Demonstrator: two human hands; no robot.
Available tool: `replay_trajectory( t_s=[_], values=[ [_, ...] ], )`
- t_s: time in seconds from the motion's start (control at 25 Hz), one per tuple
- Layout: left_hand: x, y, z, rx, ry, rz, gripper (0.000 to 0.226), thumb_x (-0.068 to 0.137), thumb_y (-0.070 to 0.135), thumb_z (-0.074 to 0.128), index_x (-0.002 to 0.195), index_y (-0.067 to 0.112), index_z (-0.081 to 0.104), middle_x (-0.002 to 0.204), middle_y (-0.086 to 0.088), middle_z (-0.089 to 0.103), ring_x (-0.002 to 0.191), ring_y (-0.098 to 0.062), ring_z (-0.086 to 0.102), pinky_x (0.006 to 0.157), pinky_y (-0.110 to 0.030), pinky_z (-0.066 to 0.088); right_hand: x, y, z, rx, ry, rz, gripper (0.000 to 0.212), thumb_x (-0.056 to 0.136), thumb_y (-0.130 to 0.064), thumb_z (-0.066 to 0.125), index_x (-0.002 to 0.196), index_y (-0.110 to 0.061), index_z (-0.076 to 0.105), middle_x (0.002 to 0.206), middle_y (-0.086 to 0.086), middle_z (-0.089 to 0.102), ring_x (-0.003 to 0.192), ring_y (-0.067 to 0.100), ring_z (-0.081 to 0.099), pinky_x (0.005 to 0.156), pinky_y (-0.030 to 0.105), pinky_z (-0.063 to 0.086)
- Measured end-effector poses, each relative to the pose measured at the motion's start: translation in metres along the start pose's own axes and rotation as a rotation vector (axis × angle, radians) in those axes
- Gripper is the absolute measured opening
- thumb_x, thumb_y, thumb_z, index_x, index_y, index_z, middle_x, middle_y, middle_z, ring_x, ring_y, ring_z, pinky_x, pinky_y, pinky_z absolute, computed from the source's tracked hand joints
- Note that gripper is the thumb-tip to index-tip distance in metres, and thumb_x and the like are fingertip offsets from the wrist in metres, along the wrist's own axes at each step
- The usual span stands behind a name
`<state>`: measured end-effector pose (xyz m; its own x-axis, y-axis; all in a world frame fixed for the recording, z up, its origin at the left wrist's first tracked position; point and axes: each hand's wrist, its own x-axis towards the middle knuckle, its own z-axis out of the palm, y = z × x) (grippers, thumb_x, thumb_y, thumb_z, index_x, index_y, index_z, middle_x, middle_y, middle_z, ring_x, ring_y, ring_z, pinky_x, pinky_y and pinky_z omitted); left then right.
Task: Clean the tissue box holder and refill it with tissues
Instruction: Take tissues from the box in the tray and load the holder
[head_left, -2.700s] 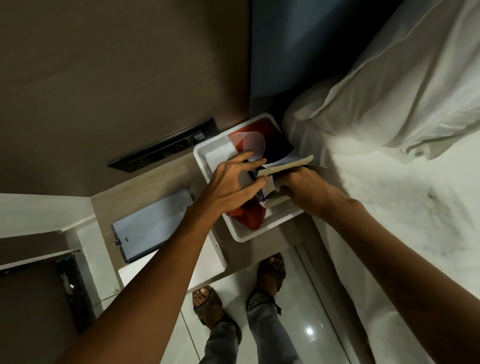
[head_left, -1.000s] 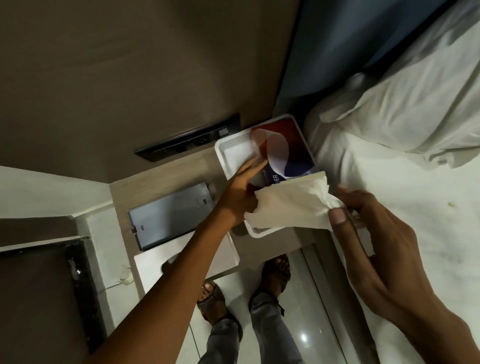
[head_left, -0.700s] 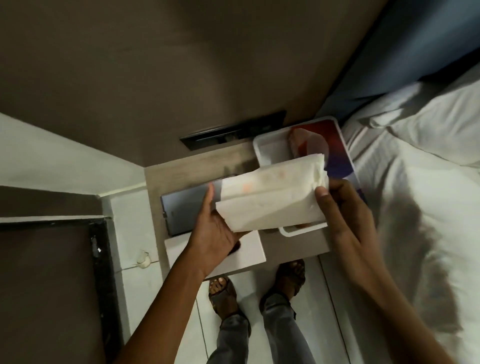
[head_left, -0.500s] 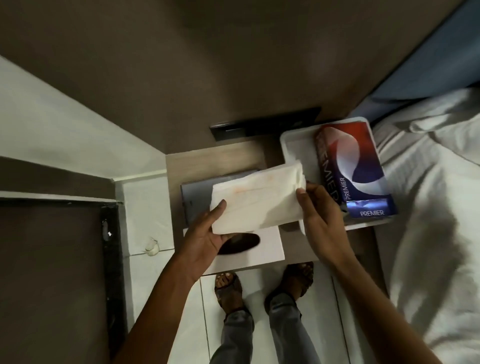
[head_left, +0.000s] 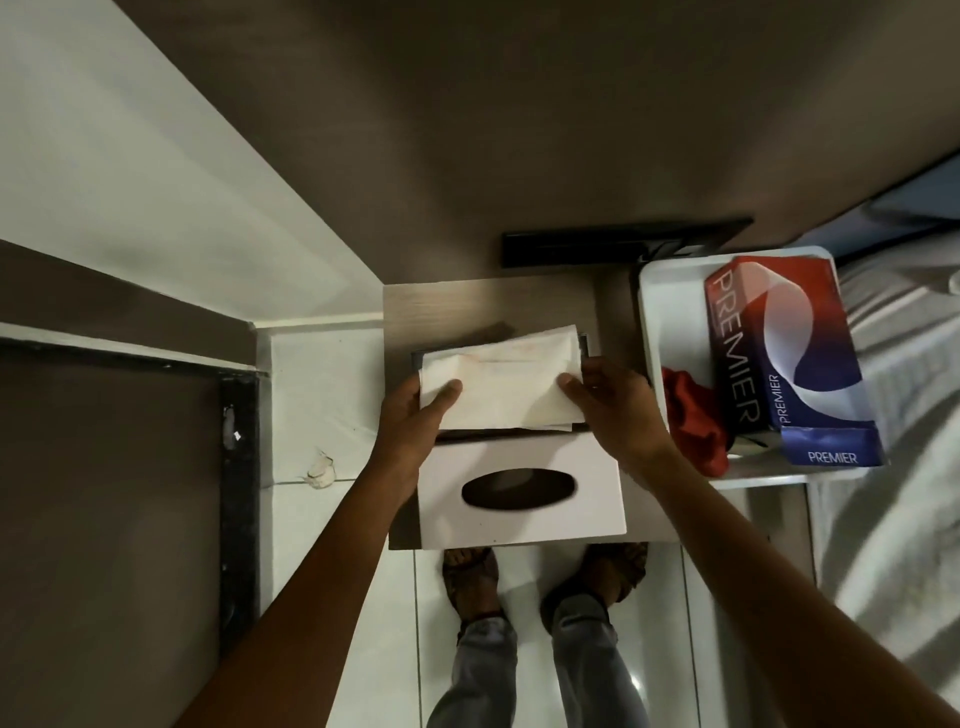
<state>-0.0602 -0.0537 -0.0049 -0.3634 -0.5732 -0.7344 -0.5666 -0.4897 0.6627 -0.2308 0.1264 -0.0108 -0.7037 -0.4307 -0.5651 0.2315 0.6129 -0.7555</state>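
PREMIER tissue box (head_left: 789, 353) right of holder lid (head_left: 521, 493). Tissue stack (head_left: 501, 384) pinched by left hand (head_left: 415, 415) and right hand (head_left: 613, 405), just beyond lid.

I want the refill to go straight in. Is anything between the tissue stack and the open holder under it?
Nothing visible. Both hands hold the tissue stack directly over the holder; its lid lies nearer, aside.

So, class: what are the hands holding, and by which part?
A stack of tissues: left hand grips its left end, right hand its right end.
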Motion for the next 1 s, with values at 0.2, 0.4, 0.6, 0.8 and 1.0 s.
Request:
replay_trajectory(
  t_s=[0.2,0.4,0.6,0.8,1.0],
  values=[
    [0.024,-0.013,0.006,0.198,0.06,0.066,0.027,0.095,0.025,0.078,0.102,-0.001,0.074,0.088,-0.007,0.07,0.083,-0.016,0.062,0.077,-0.023,0.047,0.022,0.016,-0.002,-0.32,0.07,-0.003,0.032,0.097,-0.033,0.073,0.121,-0.012,0.07,0.094,-0.008,0.067,0.07,-0.005,0.058,0.052,0.003,0.043],
    [0.032,-0.02,0.012,0.395,0.19,0.21,0.031,0.091,0.022,0.081,0.086,-0.008,0.073,0.083,-0.023,0.073,0.074,-0.023,0.063,0.075,-0.029,0.048,0.029,0.025,0.003,-0.349,0.122,-0.071,0.031,0.095,-0.025,0.076,0.12,-0.007,0.072,0.094,-0.004,0.068,0.07,-0.011,0.055,0.055,-0.005,0.041],
    [0.037,-0.022,0.016,0.44,0.254,0.257,0.026,0.09,0.022,0.082,0.086,-0.002,0.074,0.079,-0.011,0.072,0.072,-0.019,0.063,0.073,-0.023,0.048,0.032,0.025,0.006,-0.394,0.14,-0.099,0.029,0.093,-0.027,0.078,0.117,-0.01,0.073,0.103,0.004,0.079,0.078,0.008,0.067,0.072,0.016,0.056],
    [0.035,-0.024,0.017,0.537,0.32,0.273,0.024,0.089,0.024,0.084,0.083,0.002,0.076,0.072,-0.002,0.07,0.059,0.001,0.054,0.064,-0.015,0.039,0.029,0.028,0.007,-0.467,0.125,-0.121,0.028,0.091,-0.028,0.08,0.112,-0.011,0.072,0.098,0.007,0.079,0.085,0.021,0.075,0.079,0.035,0.063],
    [0.03,-0.023,0.017,0.526,0.351,0.313,0.027,0.09,0.025,0.083,0.078,0.003,0.075,0.074,-0.011,0.076,0.062,-0.016,0.063,0.064,-0.017,0.041,0.031,0.026,0.011,-0.518,0.101,-0.149,0.03,0.094,-0.027,0.077,0.117,-0.01,0.069,0.105,0.009,0.079,0.093,0.025,0.077,0.084,0.041,0.065]
  ],
)
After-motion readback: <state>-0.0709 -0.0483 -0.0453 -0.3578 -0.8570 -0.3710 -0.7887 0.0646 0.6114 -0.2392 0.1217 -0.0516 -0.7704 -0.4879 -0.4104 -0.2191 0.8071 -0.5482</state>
